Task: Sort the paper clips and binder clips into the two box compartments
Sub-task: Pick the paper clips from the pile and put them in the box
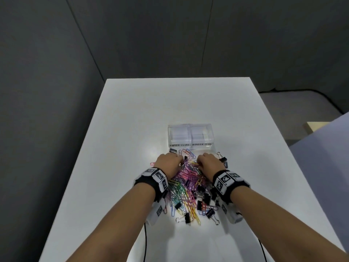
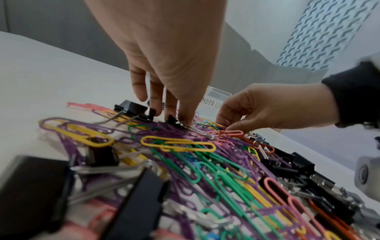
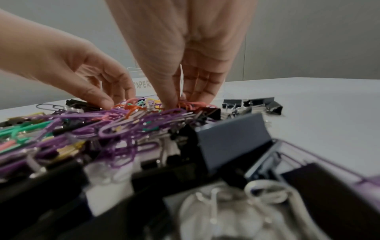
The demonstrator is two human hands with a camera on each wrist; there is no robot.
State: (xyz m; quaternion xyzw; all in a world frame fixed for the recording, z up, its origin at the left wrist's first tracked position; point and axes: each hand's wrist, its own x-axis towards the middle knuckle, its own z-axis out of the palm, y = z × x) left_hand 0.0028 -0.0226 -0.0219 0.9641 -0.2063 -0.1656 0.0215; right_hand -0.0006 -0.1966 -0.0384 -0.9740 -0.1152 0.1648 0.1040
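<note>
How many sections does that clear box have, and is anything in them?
2. The clear box has a left section labelled PAPER CLIPS and a right section labelled BINDER CLIPS. Both look empty, though glare may hide something.

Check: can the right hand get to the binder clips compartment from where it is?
Probably yes. The right hand sits just in front of the binder clips compartment, whose top looks open; only loose clips lie between.

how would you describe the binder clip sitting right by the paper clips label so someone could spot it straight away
Start at the clear two-compartment box in the middle of the white table and find its near left corner, under the label reading PAPER CLIPS. A single black binder clip lies on the table just below that corner, ahead of the left hand. It sits apart from the main pile, unlike the other binder clips.
</note>
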